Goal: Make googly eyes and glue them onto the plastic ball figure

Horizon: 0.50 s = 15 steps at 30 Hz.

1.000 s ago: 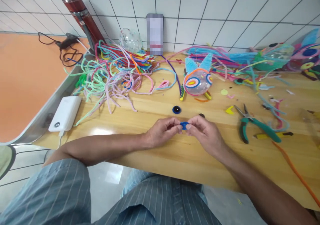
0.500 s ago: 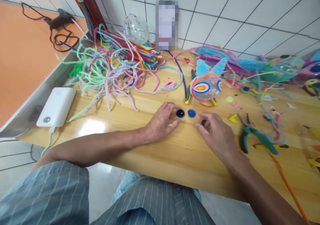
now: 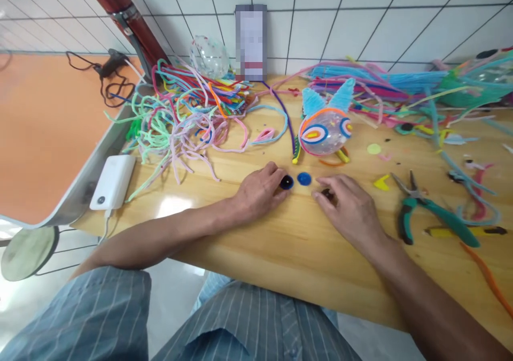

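My left hand has its thumb and index finger closed at the edge of a black disc with a blue rim, which lies on the wooden table. Just right of that is a plain blue disc, apart from both hands. My right hand is beside it with fingers curled. A small dark piece shows between its thumb and fingers, partly hidden. Behind the discs sits a clear ball with blue fuzzy ears and ringed pipe-cleaner eyes, near yellow-green handles.
Pliers and a yellow cutter lie at the right. Tangled pipe cleaners spread at the left, near a white power bank. A phone leans on the tiled wall by a red flask. Blue pipe cleaners lie behind.
My left fingers have closed in on the black disc's edge. My right hand stays near the blue disc. The view has shifted, with more of the orange surface at left showing.
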Each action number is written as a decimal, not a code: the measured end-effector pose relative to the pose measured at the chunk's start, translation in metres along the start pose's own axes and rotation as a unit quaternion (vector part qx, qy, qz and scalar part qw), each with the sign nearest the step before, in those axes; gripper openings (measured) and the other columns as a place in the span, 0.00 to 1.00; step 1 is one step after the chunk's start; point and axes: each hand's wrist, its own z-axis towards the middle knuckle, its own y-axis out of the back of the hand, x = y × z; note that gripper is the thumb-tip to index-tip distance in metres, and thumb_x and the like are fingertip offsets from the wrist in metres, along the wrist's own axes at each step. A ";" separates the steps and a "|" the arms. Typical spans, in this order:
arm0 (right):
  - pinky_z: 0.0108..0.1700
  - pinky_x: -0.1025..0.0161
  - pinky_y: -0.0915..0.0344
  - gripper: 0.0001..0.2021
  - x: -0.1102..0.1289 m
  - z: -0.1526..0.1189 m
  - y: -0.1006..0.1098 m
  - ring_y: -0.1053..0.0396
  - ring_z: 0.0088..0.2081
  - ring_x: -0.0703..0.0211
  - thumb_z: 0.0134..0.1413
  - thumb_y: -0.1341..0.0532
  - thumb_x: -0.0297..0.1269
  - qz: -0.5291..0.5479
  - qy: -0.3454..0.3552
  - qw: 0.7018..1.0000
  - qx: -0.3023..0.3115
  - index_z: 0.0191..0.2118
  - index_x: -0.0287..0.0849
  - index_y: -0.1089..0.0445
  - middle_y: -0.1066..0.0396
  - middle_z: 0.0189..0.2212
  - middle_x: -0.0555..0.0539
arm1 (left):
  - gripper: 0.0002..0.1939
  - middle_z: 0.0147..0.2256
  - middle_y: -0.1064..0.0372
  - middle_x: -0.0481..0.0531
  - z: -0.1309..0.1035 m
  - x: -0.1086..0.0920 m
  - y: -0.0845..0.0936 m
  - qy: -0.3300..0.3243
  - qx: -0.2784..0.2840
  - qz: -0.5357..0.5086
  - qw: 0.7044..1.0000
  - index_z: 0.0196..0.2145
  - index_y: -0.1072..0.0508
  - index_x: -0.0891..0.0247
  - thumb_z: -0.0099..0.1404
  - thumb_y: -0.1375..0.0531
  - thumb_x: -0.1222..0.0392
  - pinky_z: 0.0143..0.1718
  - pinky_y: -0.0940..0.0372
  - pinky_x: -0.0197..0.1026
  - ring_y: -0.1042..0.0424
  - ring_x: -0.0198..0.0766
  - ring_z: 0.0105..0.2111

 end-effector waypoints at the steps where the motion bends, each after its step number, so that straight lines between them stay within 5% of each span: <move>1: 0.46 0.52 0.28 0.08 0.001 -0.002 0.001 0.24 0.41 0.48 0.67 0.39 0.37 0.005 0.001 1.000 0.004 0.48 0.44 0.26 0.21 0.41 0.42 | 0.13 0.46 0.30 0.57 0.002 -0.001 0.001 0.010 0.006 0.008 1.000 0.50 0.28 0.63 0.71 0.39 0.56 0.40 0.28 0.45 0.24 0.44 0.40; 15: 0.46 0.54 0.28 0.07 0.000 -0.001 0.020 0.23 0.42 0.49 0.66 0.38 0.35 0.027 -0.014 0.997 -0.069 0.46 0.45 0.24 0.21 0.41 0.43 | 0.10 0.41 0.26 0.54 0.035 -0.024 0.001 -0.027 -0.053 -0.043 0.997 0.45 0.24 0.63 0.68 0.37 0.58 0.39 0.31 0.40 0.26 0.38 0.38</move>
